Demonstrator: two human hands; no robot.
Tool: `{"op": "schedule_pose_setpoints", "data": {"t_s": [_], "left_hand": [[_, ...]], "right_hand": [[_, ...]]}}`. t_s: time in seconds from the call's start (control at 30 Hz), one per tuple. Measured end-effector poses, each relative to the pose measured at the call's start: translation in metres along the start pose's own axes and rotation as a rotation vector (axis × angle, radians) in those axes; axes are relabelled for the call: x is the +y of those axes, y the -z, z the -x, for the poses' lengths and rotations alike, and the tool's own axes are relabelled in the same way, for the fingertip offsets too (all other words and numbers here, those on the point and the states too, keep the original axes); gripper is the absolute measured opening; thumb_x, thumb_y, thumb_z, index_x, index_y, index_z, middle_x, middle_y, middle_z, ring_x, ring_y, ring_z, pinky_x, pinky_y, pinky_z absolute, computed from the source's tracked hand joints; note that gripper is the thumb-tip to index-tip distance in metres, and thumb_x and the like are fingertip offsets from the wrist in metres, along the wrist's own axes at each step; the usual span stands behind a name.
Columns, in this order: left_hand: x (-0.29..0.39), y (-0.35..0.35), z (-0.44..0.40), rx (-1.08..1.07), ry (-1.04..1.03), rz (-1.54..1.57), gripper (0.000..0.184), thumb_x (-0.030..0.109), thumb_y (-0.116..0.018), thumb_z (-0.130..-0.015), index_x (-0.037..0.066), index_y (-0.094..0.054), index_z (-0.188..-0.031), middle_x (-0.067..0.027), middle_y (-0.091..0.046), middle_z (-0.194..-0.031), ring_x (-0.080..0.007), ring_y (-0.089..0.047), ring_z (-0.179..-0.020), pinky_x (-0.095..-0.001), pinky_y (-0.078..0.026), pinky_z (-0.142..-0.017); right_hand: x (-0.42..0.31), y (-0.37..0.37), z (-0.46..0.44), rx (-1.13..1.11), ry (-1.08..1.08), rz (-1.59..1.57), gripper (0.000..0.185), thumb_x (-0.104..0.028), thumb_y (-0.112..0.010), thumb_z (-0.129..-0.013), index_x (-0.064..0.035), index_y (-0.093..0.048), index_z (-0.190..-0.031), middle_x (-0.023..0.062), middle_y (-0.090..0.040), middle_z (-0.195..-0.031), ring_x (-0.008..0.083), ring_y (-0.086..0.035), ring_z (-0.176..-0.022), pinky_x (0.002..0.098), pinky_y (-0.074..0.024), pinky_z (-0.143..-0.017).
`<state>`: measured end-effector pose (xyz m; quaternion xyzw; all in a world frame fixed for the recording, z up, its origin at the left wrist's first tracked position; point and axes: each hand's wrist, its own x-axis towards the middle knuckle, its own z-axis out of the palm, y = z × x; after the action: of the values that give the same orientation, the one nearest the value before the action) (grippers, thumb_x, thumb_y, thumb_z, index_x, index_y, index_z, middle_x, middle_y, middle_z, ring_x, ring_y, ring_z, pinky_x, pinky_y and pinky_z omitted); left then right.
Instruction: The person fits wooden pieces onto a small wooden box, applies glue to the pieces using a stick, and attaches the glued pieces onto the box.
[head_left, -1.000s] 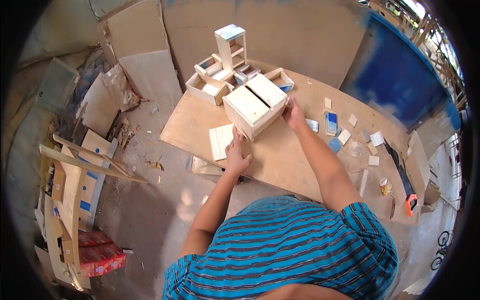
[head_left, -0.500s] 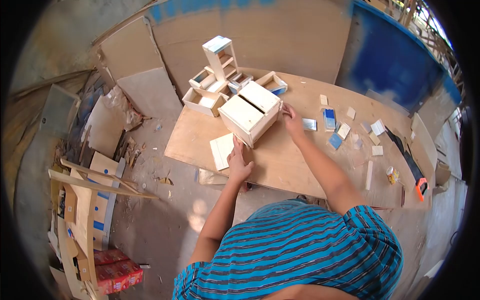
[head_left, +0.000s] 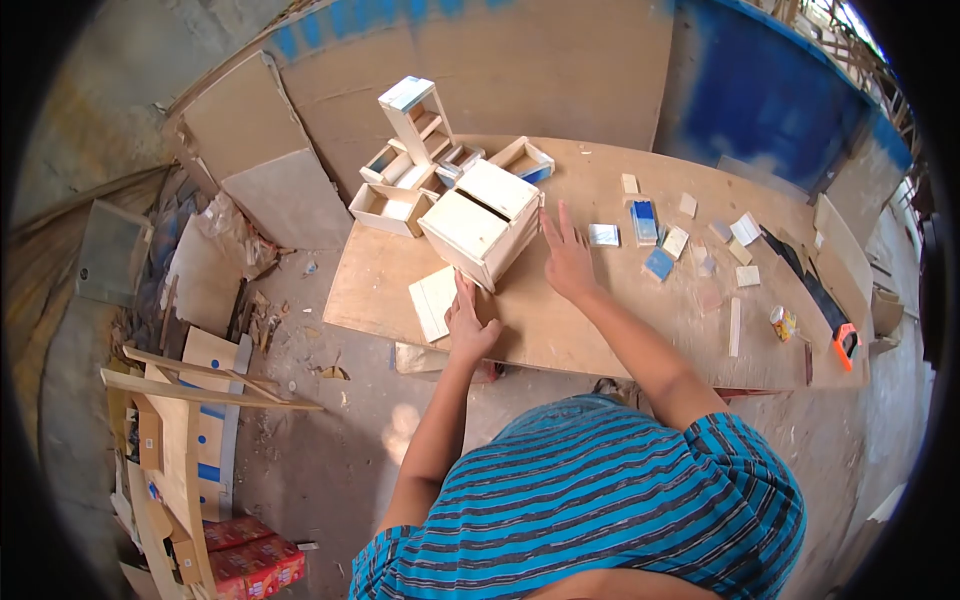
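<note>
A pale wooden box [head_left: 482, 225] with a dark slot across its top stands on the plywood table. My left hand [head_left: 470, 322] is at its near lower corner, index finger stretched toward the box and thumb apart. My right hand [head_left: 568, 265] is beside the box's right side, with fingers spread; whether the fingertips touch the box I cannot tell. Next to my left hand lies a flat wooden board [head_left: 433, 302]. Behind the box are an open wooden drawer [head_left: 390, 212], another open drawer [head_left: 523, 160] and a small upright shelf unit [head_left: 412, 110].
On the table's [head_left: 610, 320] right side lie several small wood blocks, including a blue one [head_left: 643, 222], a small can [head_left: 783, 322] and a handsaw with an orange handle [head_left: 846, 346]. A wooden frame [head_left: 190, 400] and red cartons [head_left: 250, 560] stand on the floor at left.
My right hand has come away from the box's right edge and its fingers have spread. My left hand stays at the near corner. The whole view has shifted slightly.
</note>
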<state>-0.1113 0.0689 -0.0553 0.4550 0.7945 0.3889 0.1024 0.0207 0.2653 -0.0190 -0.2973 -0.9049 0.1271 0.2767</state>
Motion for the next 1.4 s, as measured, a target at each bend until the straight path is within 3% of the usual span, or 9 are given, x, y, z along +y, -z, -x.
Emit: {"op": "schedule_pose_setpoints", "data": {"t_s": [0.27, 0.77, 0.87, 1.07, 1.4], "left_hand": [[0.001, 0.001, 0.0, -0.011, 0.01, -0.018, 0.115, 0.018, -0.065, -0.063, 0.004, 0.006, -0.152, -0.0235, -0.045, -0.142, -0.0366, -0.036, -0.135, -0.0495, -0.021, -0.109], [0.001, -0.001, 0.001, 0.013, 0.006, -0.035, 0.114, 0.019, -0.065, -0.062, 0.005, 0.004, -0.152, -0.0237, -0.043, -0.142, -0.0377, -0.036, -0.134, -0.0494, -0.023, -0.108], [-0.001, -0.003, 0.003, 0.039, -0.014, -0.033, 0.113, 0.019, -0.064, -0.062, 0.005, 0.002, -0.152, -0.0235, -0.043, -0.142, -0.0379, -0.037, -0.134, -0.0492, -0.023, -0.108], [0.004, -0.002, 0.004, 0.064, -0.032, -0.03, 0.111, 0.018, -0.063, -0.062, 0.004, 0.0, -0.152, -0.0219, -0.043, -0.142, -0.0371, -0.038, -0.133, -0.0486, -0.023, -0.108], [0.011, -0.007, 0.008, 0.142, -0.068, -0.15, 0.1, 0.015, -0.06, -0.066, 0.0, -0.011, -0.151, -0.0238, -0.036, -0.147, -0.0392, -0.027, -0.139, -0.0492, -0.023, -0.108]], "right_hand": [[0.006, -0.003, 0.0, 0.069, -0.011, -0.082, 0.085, 0.0, -0.055, -0.075, -0.0208, -0.025, -0.151, 0.0232, -0.016, -0.155, 0.043, -0.044, -0.124, 0.0525, -0.0379, -0.102], [0.005, -0.009, -0.003, -0.061, -0.063, 0.009, 0.088, -0.002, -0.058, -0.073, -0.0194, -0.022, -0.152, 0.0215, -0.013, -0.156, 0.0406, -0.038, -0.13, 0.0571, -0.0324, -0.104], [0.001, -0.008, 0.002, -0.087, -0.084, 0.126, 0.081, -0.003, -0.058, -0.073, -0.0176, -0.032, -0.149, 0.0213, -0.013, -0.156, 0.0391, -0.034, -0.134, 0.0593, -0.0289, -0.106], [0.027, -0.028, 0.027, -0.108, 0.044, 0.18, 0.044, -0.012, -0.056, -0.082, -0.0105, -0.059, -0.126, 0.0194, -0.024, -0.153, 0.0366, -0.027, -0.14, 0.0632, -0.0207, -0.11], [0.012, 0.017, 0.065, -0.234, -0.048, 0.194, 0.039, -0.019, -0.059, -0.083, -0.0037, -0.059, -0.119, 0.0141, -0.028, -0.153, 0.0339, -0.02, -0.144, 0.0627, -0.0175, -0.111]]}}
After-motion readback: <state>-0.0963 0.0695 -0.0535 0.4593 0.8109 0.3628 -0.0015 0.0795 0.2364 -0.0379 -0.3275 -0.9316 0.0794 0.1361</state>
